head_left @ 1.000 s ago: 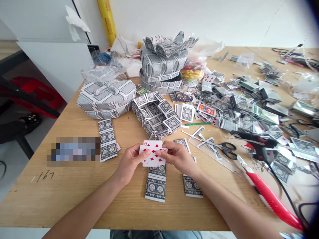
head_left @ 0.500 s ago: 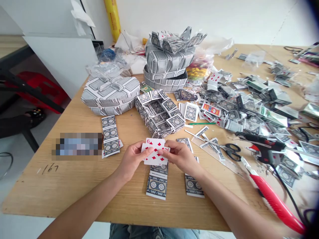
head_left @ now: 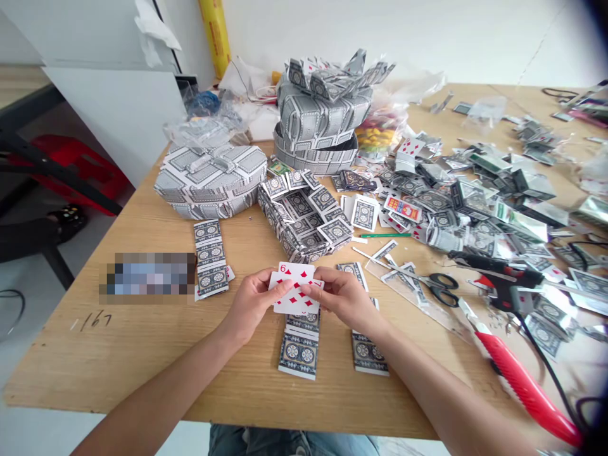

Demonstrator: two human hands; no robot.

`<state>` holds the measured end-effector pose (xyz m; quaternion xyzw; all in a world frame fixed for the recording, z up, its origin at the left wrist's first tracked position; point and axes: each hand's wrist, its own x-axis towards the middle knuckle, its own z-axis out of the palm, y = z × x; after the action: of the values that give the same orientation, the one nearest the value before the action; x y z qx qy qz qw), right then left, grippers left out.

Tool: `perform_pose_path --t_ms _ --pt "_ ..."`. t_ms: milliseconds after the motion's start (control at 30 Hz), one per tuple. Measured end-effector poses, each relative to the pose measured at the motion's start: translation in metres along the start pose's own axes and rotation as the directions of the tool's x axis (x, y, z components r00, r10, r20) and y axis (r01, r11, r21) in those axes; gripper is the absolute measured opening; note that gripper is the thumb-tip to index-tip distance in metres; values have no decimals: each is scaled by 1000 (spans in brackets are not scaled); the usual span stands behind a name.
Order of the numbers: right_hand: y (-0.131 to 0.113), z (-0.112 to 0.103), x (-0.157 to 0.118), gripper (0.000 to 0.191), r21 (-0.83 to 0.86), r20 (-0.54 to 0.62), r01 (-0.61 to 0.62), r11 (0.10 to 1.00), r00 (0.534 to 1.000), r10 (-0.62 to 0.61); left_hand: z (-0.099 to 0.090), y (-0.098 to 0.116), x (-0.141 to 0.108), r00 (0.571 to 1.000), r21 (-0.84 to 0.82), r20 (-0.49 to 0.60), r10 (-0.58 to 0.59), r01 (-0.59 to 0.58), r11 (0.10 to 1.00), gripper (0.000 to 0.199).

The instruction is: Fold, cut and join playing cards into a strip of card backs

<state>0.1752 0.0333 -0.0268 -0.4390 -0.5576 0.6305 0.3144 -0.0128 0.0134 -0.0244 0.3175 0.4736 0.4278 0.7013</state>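
Two overlapping red diamond playing cards (head_left: 297,299), one of them a six, are held face up between my hands. My left hand (head_left: 254,301) pinches their left edge, and my right hand (head_left: 344,296) pinches the right edge. Below the cards lies a column of patterned card strips (head_left: 299,354), its upper part covered by them. Another column (head_left: 370,353) is partly under my right wrist, and a third (head_left: 211,256) lies to the left. Just beyond my hands sits an open box woven from folded cards (head_left: 306,215).
A lidded card box (head_left: 211,180) and stacked card baskets (head_left: 318,120) stand at the back. On the right are scissors (head_left: 443,288), a glue gun (head_left: 503,282), a red-handled cutter (head_left: 522,380) and a heap of folded cards (head_left: 475,190). A green pencil (head_left: 384,235) lies near the box.
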Motion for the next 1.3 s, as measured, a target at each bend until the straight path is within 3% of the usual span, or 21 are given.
perform_pose_path --t_ms 633,867,1000,1133,1233,1300 --pt "2 1 -1 40 -69 19 -4 998 1000 5 -1 2 0 1000 62 -9 26 -25 998 34" --pt "-2 -4 0 47 -183 18 125 975 992 -124 -1 1 -3 999 43 -32 -4 6 999 41" --pt "-4 -7 0 51 -202 -34 161 966 985 -171 2 0 0 998 12 -47 -37 37 999 54" --pt "-12 -6 -2 51 -243 4 191 951 981 -196 5 2 1 995 20 -100 -12 14 1000 49" --pt "-28 -19 -7 43 -296 69 221 929 975 -210 3 3 0 991 19 -132 20 -17 1000 43" --pt "-38 -43 -16 32 -409 80 210 888 978 -194 0 4 0 991 30 -128 39 -35 999 40"
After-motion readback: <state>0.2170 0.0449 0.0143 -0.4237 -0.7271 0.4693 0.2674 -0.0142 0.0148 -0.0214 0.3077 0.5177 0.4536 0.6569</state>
